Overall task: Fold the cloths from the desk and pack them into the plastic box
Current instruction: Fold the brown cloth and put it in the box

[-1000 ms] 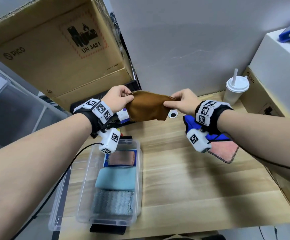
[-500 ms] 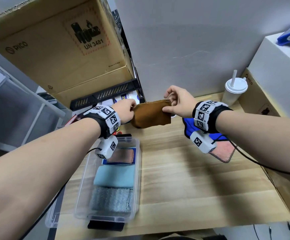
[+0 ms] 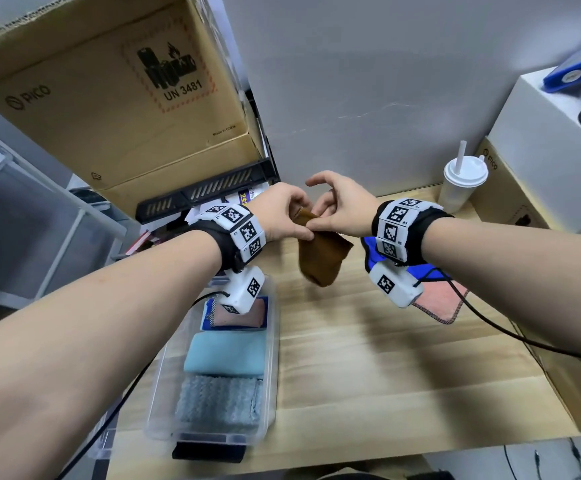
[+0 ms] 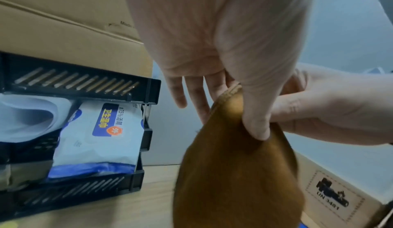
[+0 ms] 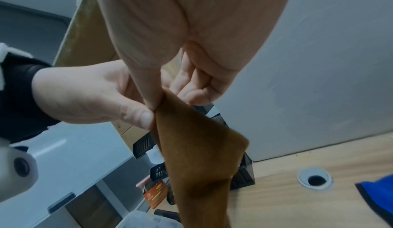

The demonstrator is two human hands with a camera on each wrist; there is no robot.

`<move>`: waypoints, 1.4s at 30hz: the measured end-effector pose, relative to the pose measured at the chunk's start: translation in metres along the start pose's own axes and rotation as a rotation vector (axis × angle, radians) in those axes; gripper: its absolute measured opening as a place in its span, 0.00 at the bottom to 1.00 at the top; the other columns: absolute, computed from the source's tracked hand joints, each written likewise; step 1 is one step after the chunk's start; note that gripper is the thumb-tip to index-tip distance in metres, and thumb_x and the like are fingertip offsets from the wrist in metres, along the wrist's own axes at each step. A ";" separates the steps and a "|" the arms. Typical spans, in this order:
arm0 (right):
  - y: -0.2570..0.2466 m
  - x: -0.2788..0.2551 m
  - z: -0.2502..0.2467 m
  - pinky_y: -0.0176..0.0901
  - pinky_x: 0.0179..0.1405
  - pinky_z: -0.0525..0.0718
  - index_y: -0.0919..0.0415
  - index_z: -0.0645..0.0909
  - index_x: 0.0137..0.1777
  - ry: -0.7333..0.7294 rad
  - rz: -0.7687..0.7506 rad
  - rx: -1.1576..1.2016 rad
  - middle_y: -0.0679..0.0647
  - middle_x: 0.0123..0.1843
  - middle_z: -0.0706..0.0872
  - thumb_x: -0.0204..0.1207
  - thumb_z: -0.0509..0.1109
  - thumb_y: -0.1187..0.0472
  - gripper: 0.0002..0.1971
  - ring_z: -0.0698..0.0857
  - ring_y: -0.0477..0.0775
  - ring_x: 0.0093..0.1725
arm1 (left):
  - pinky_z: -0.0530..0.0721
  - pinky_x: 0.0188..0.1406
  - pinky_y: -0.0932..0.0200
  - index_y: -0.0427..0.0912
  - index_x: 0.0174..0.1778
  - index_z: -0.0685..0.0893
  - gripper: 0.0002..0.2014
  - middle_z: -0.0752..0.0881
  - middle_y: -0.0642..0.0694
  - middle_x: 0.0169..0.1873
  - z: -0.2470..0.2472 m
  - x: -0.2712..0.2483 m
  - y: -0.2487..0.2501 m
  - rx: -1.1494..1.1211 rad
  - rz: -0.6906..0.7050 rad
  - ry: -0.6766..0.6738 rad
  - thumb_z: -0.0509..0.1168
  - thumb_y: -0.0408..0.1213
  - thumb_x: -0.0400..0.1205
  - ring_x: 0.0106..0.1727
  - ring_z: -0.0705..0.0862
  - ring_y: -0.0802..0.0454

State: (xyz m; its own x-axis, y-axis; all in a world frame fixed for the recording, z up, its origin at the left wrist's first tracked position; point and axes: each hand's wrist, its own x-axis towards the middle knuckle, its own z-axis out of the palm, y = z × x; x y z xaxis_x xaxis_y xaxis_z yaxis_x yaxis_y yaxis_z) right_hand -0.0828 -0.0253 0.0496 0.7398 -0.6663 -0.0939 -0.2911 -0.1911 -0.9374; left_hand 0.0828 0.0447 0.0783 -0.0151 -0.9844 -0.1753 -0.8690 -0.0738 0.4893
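Observation:
A brown cloth (image 3: 322,256) hangs doubled above the desk's far middle. My left hand (image 3: 291,216) and right hand (image 3: 330,216) meet at its top edge, and both pinch it there. In the left wrist view the left thumb (image 4: 256,127) presses the brown cloth (image 4: 234,181) against the fingers. The right wrist view has the right hand (image 5: 170,97) thumb-down on the cloth (image 5: 202,156), beside the left thumb. The clear plastic box (image 3: 275,341) lies at the near left, holding a pink cloth (image 3: 244,315), a light blue one (image 3: 226,355) and a grey one (image 3: 218,400), all folded.
A blue cloth (image 3: 368,252) and a pink cloth (image 3: 438,304) lie on the desk (image 3: 368,375) under my right wrist. A lidded cup with a straw (image 3: 462,183) stands at the back right beside boxes. A cardboard box (image 3: 109,98) sits on a black rack (image 3: 206,194) at the back left.
The hands held the brown cloth stretched between them and have come together. The cloth now hangs folded in half from one shared grip point.

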 end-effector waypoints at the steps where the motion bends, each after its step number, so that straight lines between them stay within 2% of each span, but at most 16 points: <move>1: 0.000 -0.003 -0.002 0.35 0.36 0.86 0.56 0.72 0.69 0.013 0.029 0.031 0.59 0.42 0.90 0.68 0.81 0.67 0.31 0.86 0.47 0.32 | 0.79 0.35 0.50 0.39 0.42 0.86 0.18 0.83 0.41 0.32 0.000 0.001 0.001 0.035 0.003 0.017 0.83 0.44 0.65 0.33 0.78 0.48; 4: 0.007 -0.005 -0.003 0.37 0.35 0.82 0.60 0.79 0.57 0.060 0.146 0.183 0.57 0.41 0.90 0.76 0.68 0.69 0.11 0.87 0.49 0.34 | 0.83 0.37 0.46 0.39 0.35 0.85 0.12 0.83 0.41 0.30 -0.003 0.001 0.000 0.024 0.017 0.011 0.81 0.41 0.68 0.32 0.79 0.46; 7: 0.021 -0.002 -0.003 0.41 0.42 0.82 0.55 0.85 0.48 0.033 0.279 0.050 0.54 0.45 0.90 0.76 0.68 0.63 0.06 0.87 0.52 0.44 | 0.88 0.40 0.44 0.43 0.34 0.86 0.09 0.88 0.40 0.35 -0.007 -0.003 0.000 -0.011 0.045 -0.007 0.80 0.40 0.69 0.39 0.86 0.41; 9: 0.027 -0.003 -0.002 0.43 0.41 0.85 0.56 0.86 0.51 -0.072 0.401 0.032 0.55 0.49 0.90 0.74 0.69 0.60 0.07 0.90 0.54 0.45 | 0.88 0.40 0.46 0.42 0.34 0.86 0.09 0.88 0.40 0.34 -0.008 -0.005 0.001 -0.009 0.063 -0.006 0.80 0.39 0.70 0.39 0.87 0.41; 11: 0.027 -0.005 0.000 0.44 0.38 0.86 0.62 0.83 0.58 -0.119 0.487 0.131 0.58 0.54 0.90 0.74 0.67 0.60 0.14 0.93 0.57 0.46 | 0.88 0.39 0.48 0.42 0.33 0.85 0.10 0.88 0.41 0.33 -0.009 -0.006 0.002 0.002 0.061 0.014 0.80 0.38 0.71 0.37 0.86 0.43; 13: 0.023 -0.008 0.002 0.45 0.38 0.87 0.66 0.81 0.62 -0.109 0.507 0.204 0.60 0.55 0.88 0.75 0.66 0.61 0.17 0.93 0.59 0.46 | 0.88 0.40 0.49 0.43 0.32 0.85 0.10 0.87 0.43 0.33 -0.010 -0.007 0.000 0.005 0.039 0.032 0.80 0.39 0.71 0.36 0.86 0.45; 17: 0.019 -0.013 0.004 0.49 0.46 0.89 0.68 0.78 0.65 -0.205 0.514 0.241 0.61 0.54 0.88 0.63 0.74 0.59 0.28 0.92 0.60 0.48 | 0.88 0.43 0.48 0.44 0.32 0.84 0.09 0.87 0.45 0.33 -0.008 -0.010 -0.003 0.024 -0.005 0.056 0.79 0.40 0.71 0.37 0.86 0.46; 21: 0.020 -0.014 0.012 0.52 0.50 0.90 0.61 0.76 0.58 -0.222 0.527 0.138 0.60 0.49 0.91 0.72 0.78 0.65 0.17 0.93 0.59 0.46 | 0.88 0.39 0.50 0.44 0.32 0.84 0.10 0.87 0.44 0.34 -0.008 -0.012 -0.004 0.002 -0.018 0.069 0.79 0.41 0.71 0.33 0.83 0.53; 26: 0.022 -0.016 0.020 0.58 0.56 0.89 0.61 0.77 0.50 -0.155 0.561 0.245 0.64 0.45 0.91 0.73 0.78 0.68 0.12 0.92 0.62 0.45 | 0.87 0.36 0.53 0.44 0.33 0.86 0.09 0.88 0.43 0.33 -0.010 -0.012 -0.003 -0.017 -0.045 0.047 0.79 0.43 0.71 0.28 0.80 0.57; 30: 0.022 -0.010 0.023 0.44 0.35 0.90 0.60 0.79 0.41 0.073 0.540 0.147 0.62 0.34 0.88 0.74 0.75 0.69 0.08 0.88 0.56 0.30 | 0.87 0.37 0.54 0.45 0.32 0.87 0.09 0.89 0.45 0.33 -0.011 -0.012 -0.002 0.010 -0.075 0.008 0.79 0.42 0.70 0.31 0.84 0.53; 32: 0.020 -0.007 0.020 0.39 0.24 0.84 0.59 0.78 0.38 0.158 0.482 0.023 0.59 0.29 0.86 0.73 0.73 0.71 0.08 0.84 0.52 0.25 | 0.87 0.38 0.53 0.45 0.31 0.85 0.09 0.88 0.48 0.32 -0.010 -0.011 -0.003 0.057 -0.107 -0.009 0.79 0.40 0.70 0.35 0.86 0.50; 34: 0.019 -0.006 0.016 0.34 0.20 0.76 0.59 0.78 0.37 0.195 0.420 -0.075 0.57 0.25 0.85 0.71 0.74 0.69 0.08 0.80 0.47 0.19 | 0.84 0.32 0.57 0.45 0.31 0.85 0.09 0.85 0.51 0.29 -0.007 -0.011 -0.005 0.103 -0.142 -0.014 0.79 0.39 0.70 0.32 0.83 0.53; 37: 0.018 -0.004 0.011 0.41 0.30 0.85 0.57 0.77 0.34 0.180 0.433 -0.130 0.56 0.26 0.86 0.69 0.79 0.61 0.12 0.84 0.51 0.24 | 0.80 0.31 0.61 0.41 0.33 0.86 0.09 0.84 0.53 0.28 -0.002 -0.010 -0.008 0.121 -0.176 -0.011 0.79 0.39 0.71 0.31 0.81 0.55; 39: 0.021 -0.003 0.007 0.51 0.44 0.91 0.58 0.77 0.33 0.114 0.499 -0.062 0.58 0.29 0.85 0.70 0.79 0.65 0.13 0.87 0.57 0.32 | 0.81 0.32 0.61 0.42 0.32 0.85 0.09 0.84 0.52 0.29 0.000 -0.010 -0.010 0.116 -0.187 -0.024 0.79 0.39 0.70 0.32 0.81 0.55; 40: 0.022 -0.004 0.004 0.53 0.47 0.91 0.60 0.78 0.33 0.080 0.541 -0.026 0.58 0.31 0.85 0.71 0.78 0.68 0.12 0.87 0.57 0.34 | 0.82 0.33 0.59 0.42 0.32 0.85 0.09 0.85 0.52 0.29 0.001 -0.010 -0.011 0.114 -0.187 -0.029 0.79 0.39 0.70 0.33 0.82 0.54; 42: 0.023 -0.005 0.003 0.47 0.37 0.91 0.62 0.79 0.36 0.047 0.611 0.006 0.60 0.32 0.83 0.74 0.75 0.70 0.09 0.86 0.56 0.32 | 0.85 0.37 0.55 0.42 0.32 0.85 0.09 0.87 0.49 0.32 0.003 -0.009 -0.010 0.110 -0.186 -0.036 0.79 0.39 0.70 0.35 0.84 0.52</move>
State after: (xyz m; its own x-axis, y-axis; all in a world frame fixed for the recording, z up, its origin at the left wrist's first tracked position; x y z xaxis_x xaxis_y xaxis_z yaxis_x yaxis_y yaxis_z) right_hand -0.0917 -0.0240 0.0281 0.4124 -0.6851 -0.6004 -0.6508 0.2396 -0.7204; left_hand 0.0899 0.0550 0.0729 0.1347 -0.9490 -0.2851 -0.9072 -0.2339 0.3496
